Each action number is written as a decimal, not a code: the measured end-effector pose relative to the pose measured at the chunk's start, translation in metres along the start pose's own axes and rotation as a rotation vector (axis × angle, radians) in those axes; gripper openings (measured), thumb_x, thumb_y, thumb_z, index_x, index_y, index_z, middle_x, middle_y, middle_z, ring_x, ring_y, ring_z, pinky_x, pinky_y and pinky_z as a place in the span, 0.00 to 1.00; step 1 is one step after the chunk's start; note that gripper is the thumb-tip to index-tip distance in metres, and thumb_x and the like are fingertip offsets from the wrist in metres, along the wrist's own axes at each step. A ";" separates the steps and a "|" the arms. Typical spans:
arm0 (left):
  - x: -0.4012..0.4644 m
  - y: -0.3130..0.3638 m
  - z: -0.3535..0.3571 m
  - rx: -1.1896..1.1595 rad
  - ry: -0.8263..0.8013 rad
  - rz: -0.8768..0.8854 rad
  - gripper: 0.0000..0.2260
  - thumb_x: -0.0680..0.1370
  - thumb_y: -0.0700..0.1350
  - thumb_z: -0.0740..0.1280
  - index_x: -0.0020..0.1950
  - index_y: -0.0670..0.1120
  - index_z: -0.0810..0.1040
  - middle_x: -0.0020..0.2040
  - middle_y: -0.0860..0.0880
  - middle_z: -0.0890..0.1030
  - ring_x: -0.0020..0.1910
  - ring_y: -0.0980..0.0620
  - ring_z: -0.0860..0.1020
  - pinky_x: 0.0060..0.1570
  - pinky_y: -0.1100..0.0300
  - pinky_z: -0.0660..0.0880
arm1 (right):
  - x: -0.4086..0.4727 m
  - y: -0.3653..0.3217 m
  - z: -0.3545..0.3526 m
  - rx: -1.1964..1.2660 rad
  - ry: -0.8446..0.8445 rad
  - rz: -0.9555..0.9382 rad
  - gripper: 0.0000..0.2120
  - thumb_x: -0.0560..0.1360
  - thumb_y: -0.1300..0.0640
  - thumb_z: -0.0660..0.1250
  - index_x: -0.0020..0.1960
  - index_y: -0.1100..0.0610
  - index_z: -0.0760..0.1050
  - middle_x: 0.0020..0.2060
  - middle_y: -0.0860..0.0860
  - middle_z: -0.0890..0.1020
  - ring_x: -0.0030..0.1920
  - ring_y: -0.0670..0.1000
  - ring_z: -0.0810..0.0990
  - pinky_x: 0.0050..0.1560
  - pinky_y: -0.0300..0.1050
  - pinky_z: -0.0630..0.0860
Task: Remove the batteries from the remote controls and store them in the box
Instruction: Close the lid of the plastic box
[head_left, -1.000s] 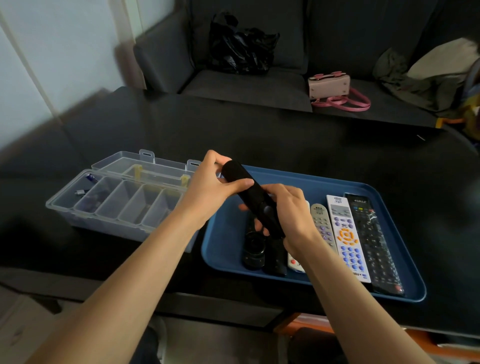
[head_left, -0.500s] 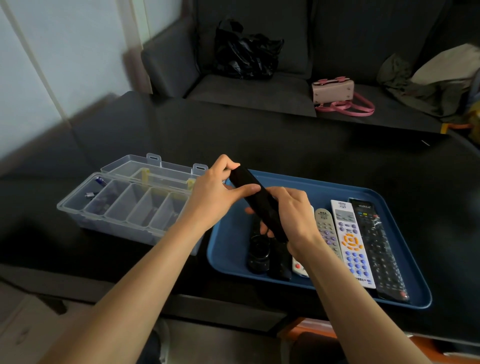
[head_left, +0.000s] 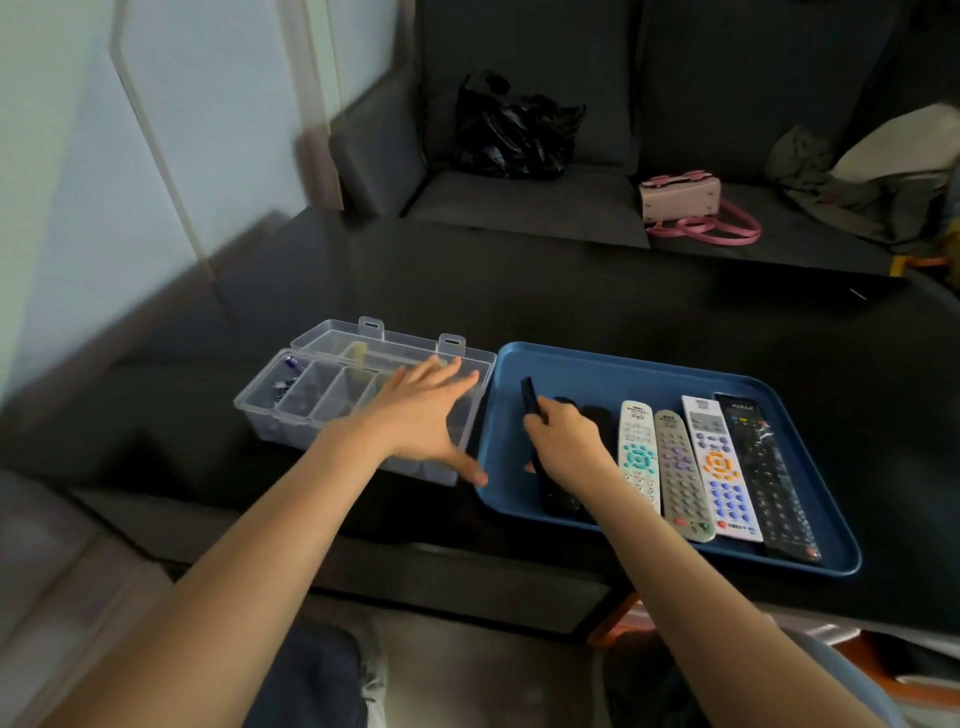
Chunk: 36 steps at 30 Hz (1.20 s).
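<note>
Both our bare forearms reach forward from the bottom edge. Our left hand (head_left: 421, 415) is spread flat, palm down, fingers straight and fanned, thumb out toward the right. Our right hand (head_left: 563, 441) is curled — fingers closed in a grip, knuckles up.

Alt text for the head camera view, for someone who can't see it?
A person's right hand grips a slim black remote over a blue plastic tray of remotes, while the open left hand reaches over a clear compartmented box.
</note>
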<state>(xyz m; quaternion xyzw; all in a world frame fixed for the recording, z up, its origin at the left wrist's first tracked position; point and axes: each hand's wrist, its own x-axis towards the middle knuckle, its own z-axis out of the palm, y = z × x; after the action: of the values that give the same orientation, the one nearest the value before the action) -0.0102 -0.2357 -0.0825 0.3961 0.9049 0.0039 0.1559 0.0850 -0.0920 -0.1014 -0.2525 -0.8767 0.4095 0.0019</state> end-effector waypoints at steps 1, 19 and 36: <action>-0.001 -0.002 0.000 0.036 -0.050 0.002 0.56 0.61 0.68 0.71 0.76 0.53 0.40 0.77 0.51 0.39 0.75 0.50 0.38 0.71 0.46 0.39 | -0.001 -0.001 0.007 -0.161 0.020 -0.017 0.14 0.80 0.59 0.53 0.61 0.64 0.70 0.55 0.63 0.76 0.54 0.62 0.77 0.51 0.51 0.74; 0.008 -0.009 0.012 0.120 0.228 0.018 0.46 0.65 0.67 0.68 0.76 0.53 0.50 0.77 0.52 0.54 0.75 0.48 0.54 0.69 0.45 0.57 | -0.007 -0.013 0.051 -0.770 0.191 -0.015 0.19 0.80 0.59 0.56 0.68 0.66 0.65 0.64 0.59 0.66 0.62 0.55 0.68 0.49 0.44 0.73; 0.004 -0.060 0.014 -0.120 0.404 -0.100 0.24 0.79 0.56 0.57 0.74 0.52 0.60 0.74 0.49 0.62 0.72 0.46 0.61 0.71 0.44 0.58 | 0.032 -0.044 0.020 -0.089 0.098 -0.143 0.18 0.80 0.57 0.57 0.68 0.60 0.68 0.59 0.58 0.75 0.57 0.55 0.75 0.48 0.42 0.71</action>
<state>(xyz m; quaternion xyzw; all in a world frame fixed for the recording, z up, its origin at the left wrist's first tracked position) -0.0515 -0.2754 -0.1045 0.3319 0.9344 0.1294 -0.0054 0.0331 -0.1160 -0.0896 -0.2091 -0.9087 0.3560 0.0625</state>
